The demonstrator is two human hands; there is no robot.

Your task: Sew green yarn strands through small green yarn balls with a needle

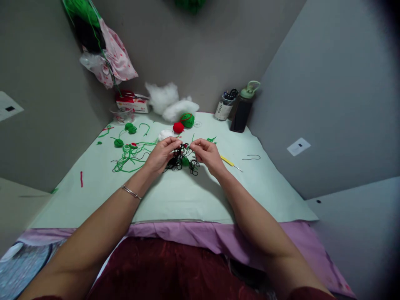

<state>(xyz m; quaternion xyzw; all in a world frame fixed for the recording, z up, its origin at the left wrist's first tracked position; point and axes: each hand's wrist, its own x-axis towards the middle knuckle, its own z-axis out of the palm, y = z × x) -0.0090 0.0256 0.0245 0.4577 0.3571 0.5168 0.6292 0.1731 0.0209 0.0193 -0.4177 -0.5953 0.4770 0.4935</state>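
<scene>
Over the middle of the table, my left hand (164,154) pinches a tangle of black yarn (178,160) with thumb and forefinger. My right hand (208,154) is closed in a pinch at the tangle's right side; the strand between its fingertips is too small to name for sure. A bit of dark red shows between the two hands. Loops of black yarn hang below them, with a small green ball (185,161) behind. A yellow-handled crochet hook (229,161) lies just right of my right hand.
Green yarn strands (129,160) spread left of my hands. Behind are a red ball (178,127), white stuffing (175,104), a box (137,104), a clear cup (122,114), a pen holder (223,109) and a dark bottle (242,112). Partition walls enclose the table (184,208).
</scene>
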